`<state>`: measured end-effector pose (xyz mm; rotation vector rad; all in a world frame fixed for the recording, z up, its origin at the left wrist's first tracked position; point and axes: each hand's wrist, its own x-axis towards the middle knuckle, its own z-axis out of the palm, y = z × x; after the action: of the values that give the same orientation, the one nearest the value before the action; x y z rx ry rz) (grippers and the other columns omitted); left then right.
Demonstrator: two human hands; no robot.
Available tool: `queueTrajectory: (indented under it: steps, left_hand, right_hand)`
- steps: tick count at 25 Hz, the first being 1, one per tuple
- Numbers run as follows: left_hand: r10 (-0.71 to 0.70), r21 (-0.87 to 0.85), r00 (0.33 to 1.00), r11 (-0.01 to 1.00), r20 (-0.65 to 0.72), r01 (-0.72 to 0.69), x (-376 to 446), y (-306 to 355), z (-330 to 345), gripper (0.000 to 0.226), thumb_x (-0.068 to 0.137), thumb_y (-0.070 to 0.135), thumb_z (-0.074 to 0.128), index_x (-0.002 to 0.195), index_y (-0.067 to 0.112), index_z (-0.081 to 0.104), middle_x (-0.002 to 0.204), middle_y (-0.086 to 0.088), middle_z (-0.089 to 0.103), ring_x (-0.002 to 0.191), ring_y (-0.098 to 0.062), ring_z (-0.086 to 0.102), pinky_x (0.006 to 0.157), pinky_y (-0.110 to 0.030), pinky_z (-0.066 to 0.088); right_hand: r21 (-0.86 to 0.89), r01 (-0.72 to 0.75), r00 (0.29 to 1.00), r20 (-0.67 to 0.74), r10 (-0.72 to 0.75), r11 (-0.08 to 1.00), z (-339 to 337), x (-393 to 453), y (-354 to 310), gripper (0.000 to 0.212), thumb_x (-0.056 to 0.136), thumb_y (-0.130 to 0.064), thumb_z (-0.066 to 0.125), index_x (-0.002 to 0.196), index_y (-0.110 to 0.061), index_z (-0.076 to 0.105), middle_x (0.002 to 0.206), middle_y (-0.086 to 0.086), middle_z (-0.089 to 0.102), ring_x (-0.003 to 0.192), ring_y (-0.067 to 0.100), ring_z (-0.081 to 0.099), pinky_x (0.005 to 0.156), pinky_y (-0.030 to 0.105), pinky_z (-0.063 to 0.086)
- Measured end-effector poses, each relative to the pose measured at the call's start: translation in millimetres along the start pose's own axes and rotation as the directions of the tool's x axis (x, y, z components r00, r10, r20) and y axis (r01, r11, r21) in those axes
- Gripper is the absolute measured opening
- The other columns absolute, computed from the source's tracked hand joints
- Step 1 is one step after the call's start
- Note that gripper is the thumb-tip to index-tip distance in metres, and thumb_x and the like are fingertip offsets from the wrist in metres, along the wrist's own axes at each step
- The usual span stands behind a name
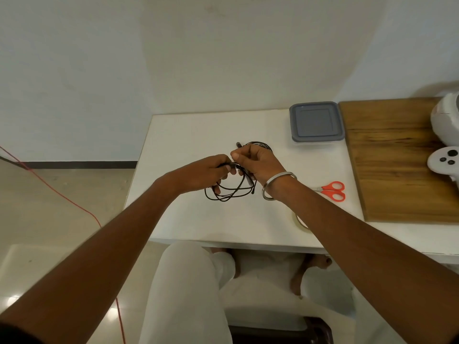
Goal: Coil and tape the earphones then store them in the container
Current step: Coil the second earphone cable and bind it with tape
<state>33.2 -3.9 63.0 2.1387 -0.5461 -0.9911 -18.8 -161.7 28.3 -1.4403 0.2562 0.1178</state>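
Observation:
Black earphones (229, 193) hang in loose loops above the white table (198, 219). My left hand (206, 173) grips the bunched loops at their top. Right beside it, my right hand (255, 163) pinches part of the same cable, its thumb and fingers curled round it. A second dark coil of cable (260, 145) lies on the table just behind my right hand, partly hidden. The container (316, 122), clear with a grey lid on it, stands at the back right. A roll of clear tape (299, 220) lies under my right forearm, mostly hidden.
Orange-handled scissors (332, 191) lie right of my right wrist. A wooden board (397, 160) covers the table's right side, with white controllers (444, 160) on its far right. A red cord (74, 204) runs across the floor at left.

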Motion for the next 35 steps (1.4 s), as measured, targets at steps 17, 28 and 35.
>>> queueTrajectory:
  steps: [17,28,35]
  left_hand:
    - [-0.014,-0.123,0.999,0.992,0.033,0.018,5,-2,2,0.025,0.102,0.01,0.03,0.094,0.017,0.053,0.077,0.001,0.039,0.061,-0.008,0.041,0.065,-0.026,0.051]
    - [-0.004,-0.148,0.999,0.989,0.051,0.011,5,0,2,0.034,0.104,0.037,0.03,0.098,0.012,0.053,0.075,0.003,0.038,0.058,-0.007,0.038,0.067,-0.027,0.052]
    - [0.105,0.012,0.994,0.994,-0.031,-0.105,8,-12,4,0.022,0.105,0.02,0.034,0.107,0.008,0.053,0.082,0.003,0.044,0.071,-0.009,0.044,0.069,-0.022,0.044]
  right_hand:
    - [-0.164,0.148,0.989,0.016,-0.147,0.975,-6,0,3,0.008,0.086,-0.006,0.064,0.094,-0.005,0.064,0.08,-0.002,0.062,0.06,0.0,0.057,0.066,0.021,0.053]
    - [-0.219,0.181,0.983,0.029,-0.179,0.959,-8,2,2,0.01,0.082,-0.009,0.069,0.091,-0.007,0.065,0.085,0.005,0.064,0.059,-0.001,0.057,0.069,0.024,0.052]
    - [-0.115,0.11,0.994,-0.007,-0.111,0.987,-12,5,5,0.027,0.082,-0.006,0.069,0.105,-0.009,0.054,0.082,0.005,0.066,0.069,0.012,0.061,0.067,0.021,0.053]
